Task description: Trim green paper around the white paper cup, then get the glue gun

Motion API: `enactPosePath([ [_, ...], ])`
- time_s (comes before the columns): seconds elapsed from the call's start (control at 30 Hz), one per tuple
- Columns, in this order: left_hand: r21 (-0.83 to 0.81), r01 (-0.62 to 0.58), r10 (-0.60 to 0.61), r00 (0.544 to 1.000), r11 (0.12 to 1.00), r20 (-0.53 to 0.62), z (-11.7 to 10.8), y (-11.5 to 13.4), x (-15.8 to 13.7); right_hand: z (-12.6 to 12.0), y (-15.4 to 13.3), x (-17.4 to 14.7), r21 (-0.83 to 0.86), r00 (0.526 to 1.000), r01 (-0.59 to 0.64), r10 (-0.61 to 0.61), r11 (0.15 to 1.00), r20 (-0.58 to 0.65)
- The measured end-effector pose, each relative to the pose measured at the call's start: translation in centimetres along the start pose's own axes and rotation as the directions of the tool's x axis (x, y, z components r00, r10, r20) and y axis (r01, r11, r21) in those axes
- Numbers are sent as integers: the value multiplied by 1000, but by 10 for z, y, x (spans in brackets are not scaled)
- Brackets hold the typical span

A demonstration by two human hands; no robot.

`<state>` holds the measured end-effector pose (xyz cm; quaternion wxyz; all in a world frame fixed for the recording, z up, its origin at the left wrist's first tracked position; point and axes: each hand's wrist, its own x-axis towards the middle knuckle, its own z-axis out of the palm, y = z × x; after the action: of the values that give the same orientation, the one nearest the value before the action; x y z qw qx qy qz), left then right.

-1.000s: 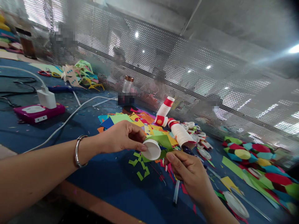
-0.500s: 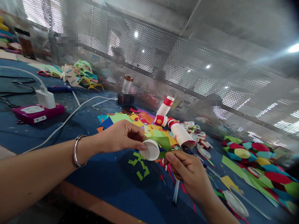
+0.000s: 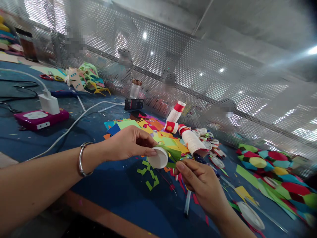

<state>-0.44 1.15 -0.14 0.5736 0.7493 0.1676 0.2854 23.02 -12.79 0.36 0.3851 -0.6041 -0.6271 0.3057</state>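
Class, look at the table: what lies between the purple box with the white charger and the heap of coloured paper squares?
In the head view, a white cable crosses the blue table between the purple box and the paper squares.

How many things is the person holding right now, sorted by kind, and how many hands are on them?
White paper cup, pinched by the left hand: 1
Green paper piece against the cup, held by the right hand: 1
Hands on them: 2
Total things held: 2
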Motion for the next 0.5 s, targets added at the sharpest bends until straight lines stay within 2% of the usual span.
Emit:
enactPosePath([
  [0.23,-119,28,-31,999,993,-27,3,2,-1,-1,2,0,7,1000,1,-1,1000,9],
  [0.4,-72,97,-92,993,993,67,0,2,-3,-1,0,1,15,1000,-1,1,1000,-3],
  [0.5,-83,120,-117,992,989,36,-2,0,-2,-1,0,1,24,1000,-4,5,1000,-10],
])
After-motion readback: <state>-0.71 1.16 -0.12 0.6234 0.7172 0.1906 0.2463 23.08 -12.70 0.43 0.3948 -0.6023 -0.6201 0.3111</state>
